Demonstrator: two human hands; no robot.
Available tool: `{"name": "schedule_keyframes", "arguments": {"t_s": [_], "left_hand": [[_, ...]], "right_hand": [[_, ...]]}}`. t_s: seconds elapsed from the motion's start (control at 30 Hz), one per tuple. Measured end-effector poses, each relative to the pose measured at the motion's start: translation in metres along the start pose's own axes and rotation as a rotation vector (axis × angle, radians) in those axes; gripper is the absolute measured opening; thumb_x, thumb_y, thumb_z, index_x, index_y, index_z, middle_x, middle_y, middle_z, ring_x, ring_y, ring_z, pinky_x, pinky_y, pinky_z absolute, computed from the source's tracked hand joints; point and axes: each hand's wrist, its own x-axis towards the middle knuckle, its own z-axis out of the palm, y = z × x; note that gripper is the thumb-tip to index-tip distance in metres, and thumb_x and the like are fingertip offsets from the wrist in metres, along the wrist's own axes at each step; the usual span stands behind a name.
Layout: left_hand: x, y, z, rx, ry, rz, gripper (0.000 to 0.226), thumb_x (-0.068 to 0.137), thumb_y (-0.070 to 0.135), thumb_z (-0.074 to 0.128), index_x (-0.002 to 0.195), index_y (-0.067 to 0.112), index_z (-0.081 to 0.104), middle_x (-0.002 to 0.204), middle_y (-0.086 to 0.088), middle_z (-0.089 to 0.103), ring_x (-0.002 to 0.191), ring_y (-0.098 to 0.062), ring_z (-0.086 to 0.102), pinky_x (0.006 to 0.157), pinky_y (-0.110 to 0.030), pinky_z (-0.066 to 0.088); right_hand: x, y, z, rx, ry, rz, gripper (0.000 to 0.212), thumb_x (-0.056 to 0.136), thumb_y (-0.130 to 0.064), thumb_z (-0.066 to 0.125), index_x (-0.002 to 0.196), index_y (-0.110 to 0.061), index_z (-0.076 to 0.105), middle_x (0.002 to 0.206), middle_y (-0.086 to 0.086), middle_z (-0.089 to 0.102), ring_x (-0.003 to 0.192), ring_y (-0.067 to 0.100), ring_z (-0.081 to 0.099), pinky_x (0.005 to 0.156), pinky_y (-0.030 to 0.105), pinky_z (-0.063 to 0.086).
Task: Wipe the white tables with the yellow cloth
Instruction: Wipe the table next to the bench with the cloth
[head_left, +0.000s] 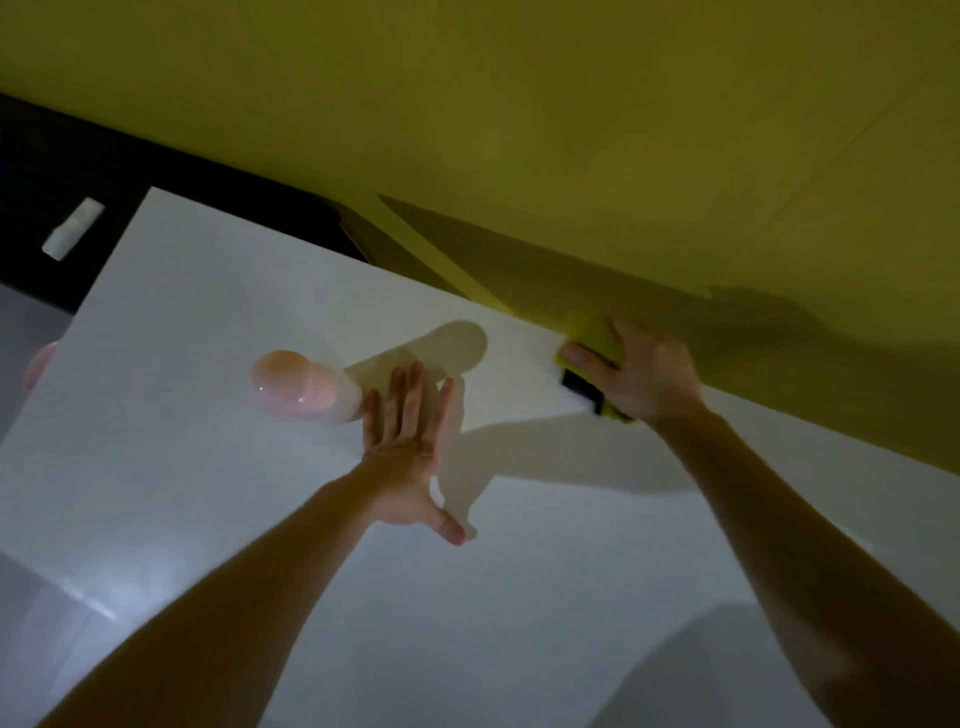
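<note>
We judge the wiping under way: our right hand (639, 369) grips the cloth (592, 332) at the surface's (208, 312) far right edge, against the wall (519, 104); our left hand (410, 457) is open, fingers straight, beside the bottle (296, 384); which parts are done we cannot tell.

The left forearm (249, 561) and right forearm (779, 519) are bare to the frame edge. The left hand (410, 462) and right hand (647, 371) are bare too; the left thumbnail shows.

Dim light is coming from my left, throwing hard shadows rightward across the white table (208, 467) onto the yellow wall (519, 104), while the view is blurring and bending.
</note>
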Motion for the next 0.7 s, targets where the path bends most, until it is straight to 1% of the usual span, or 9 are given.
{"name": "schedule_keyframes", "arguments": {"t_s": [0.07,0.1,0.2,0.27,0.37,0.47,0.53,0.63,0.7], "left_hand": [[0.003,-0.001,-0.001,-0.006,0.005,-0.007,0.184,0.047,0.094,0.083,0.147,0.026,-0.056,0.148,-0.014,-0.067,0.14,-0.04,-0.061,0.125,-0.071,-0.018],[0.003,0.0,-0.001,-0.012,0.002,-0.012,0.185,0.047,0.094,0.083,0.147,0.026,-0.056,0.149,-0.014,-0.067,0.141,-0.04,-0.06,0.126,-0.07,-0.018],[0.002,-0.001,0.0,0.014,-0.004,-0.02,0.185,0.048,0.094,0.083,0.145,0.024,-0.058,0.148,-0.012,-0.068,0.14,-0.038,-0.062,0.125,-0.068,-0.021],[0.003,0.0,-0.001,0.022,-0.008,-0.032,0.185,0.048,0.093,0.084,0.144,0.024,-0.059,0.146,-0.01,-0.07,0.137,-0.035,-0.064,0.124,-0.065,-0.025],[0.002,0.003,-0.001,-0.007,-0.013,-0.051,0.186,0.049,0.09,0.087,0.144,0.026,-0.059,0.144,-0.007,-0.071,0.135,-0.031,-0.066,0.122,-0.061,-0.03],[0.001,0.002,-0.003,0.0,0.0,-0.054,0.185,0.048,0.091,0.087,0.143,0.028,-0.06,0.145,-0.006,-0.071,0.136,-0.031,-0.065,0.122,-0.061,-0.03],[0.0,0.001,-0.002,0.004,0.01,-0.039,0.185,0.047,0.092,0.085,0.144,0.028,-0.059,0.147,-0.008,-0.07,0.139,-0.034,-0.063,0.124,-0.064,-0.026],[0.003,0.001,-0.001,0.006,0.015,-0.032,0.187,0.044,0.094,0.084,0.146,0.027,-0.057,0.149,-0.011,-0.067,0.143,-0.04,-0.059,0.126,-0.069,-0.018],[0.006,-0.001,0.0,0.0,0.016,-0.036,0.188,0.043,0.095,0.084,0.146,0.027,-0.057,0.15,-0.011,-0.067,0.143,-0.041,-0.057,0.127,-0.071,-0.015]], "right_hand": [[-0.006,0.022,-0.009,-0.069,0.024,0.001,0.083,0.092,-0.094,0.037,0.111,-0.017,0.062,0.094,0.01,0.069,0.091,0.038,0.072,0.075,0.038,0.048],[-0.001,0.015,-0.01,-0.123,-0.005,-0.009,0.082,0.093,-0.093,0.035,0.11,-0.017,0.062,0.093,0.011,0.069,0.092,0.038,0.072,0.076,0.039,0.048],[0.042,-0.054,-0.002,-0.245,-0.104,-0.151,0.079,0.098,-0.086,0.034,0.117,-0.015,0.063,0.101,0.013,0.071,0.096,0.036,0.071,0.074,0.037,0.049],[0.077,-0.109,0.017,-0.19,-0.158,-0.267,0.076,0.099,-0.085,0.038,0.115,-0.015,0.063,0.103,0.01,0.072,0.094,0.032,0.07,0.071,0.036,0.047],[0.102,-0.16,0.039,0.02,-0.251,-0.291,0.074,0.097,-0.082,0.05,0.128,-0.015,0.061,0.119,0.012,0.07,0.11,0.036,0.067,0.081,0.04,0.05],[0.081,-0.124,0.031,0.09,-0.209,-0.194,0.073,0.096,-0.08,0.055,0.134,-0.017,0.059,0.125,0.013,0.07,0.115,0.037,0.066,0.083,0.039,0.049],[0.045,-0.064,0.011,0.139,-0.176,-0.065,0.072,0.095,-0.078,0.061,0.138,-0.02,0.06,0.127,0.013,0.07,0.116,0.036,0.067,0.083,0.037,0.045],[-0.013,0.02,-0.028,0.118,-0.139,0.104,0.081,0.09,-0.082,0.062,0.141,-0.02,0.061,0.131,0.018,0.071,0.12,0.041,0.067,0.092,0.042,0.049],[-0.024,0.032,-0.043,0.094,-0.148,0.142,0.083,0.089,-0.083,0.062,0.14,-0.018,0.062,0.131,0.019,0.07,0.12,0.043,0.066,0.09,0.042,0.047]]}}
